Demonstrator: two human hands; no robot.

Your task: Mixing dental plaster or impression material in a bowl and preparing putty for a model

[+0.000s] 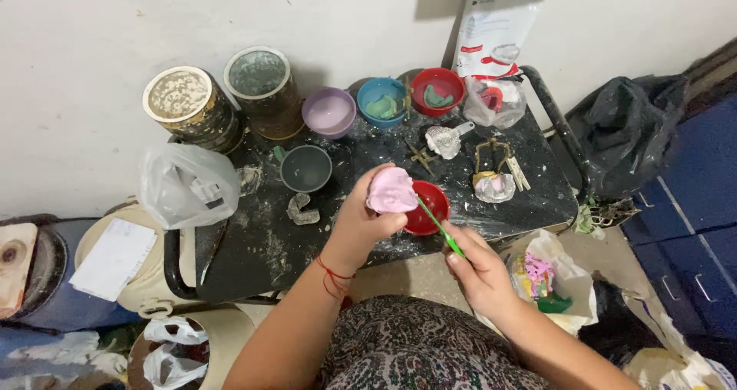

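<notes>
The left hand (361, 225) grips a pink cast (391, 190), fingers curled around its underside, and holds it raised above the front edge of the worktop (261, 244). The right hand (480, 271) is closed around a thin green tool (441, 226); the tool's tip touches the right side of the pink cast. Directly behind both, a red bowl (430, 209) sits near the front edge of the worktop, partly hidden by the cast.

The worktop is dark and spattered with white residue. Toward its middle stands a grey cup (305, 168), with a clear tray-shaped piece (301, 209) just in front of it. Along the back edge, from left to right, stand 2 stained cans (196, 106), a lilac bowl (328, 112), a blue bowl (381, 98) and a second red bowl (437, 89), the last 2 each holding a green lump. A clear plastic bag (495, 102) lies at the back right corner. A metal frame holding a pale cast (495, 179) stands near the right edge. A white plastic bag (188, 183) rests on the left edge. Beyond the front right corner, an open bag (564, 279) holds pink and green scraps.
</notes>
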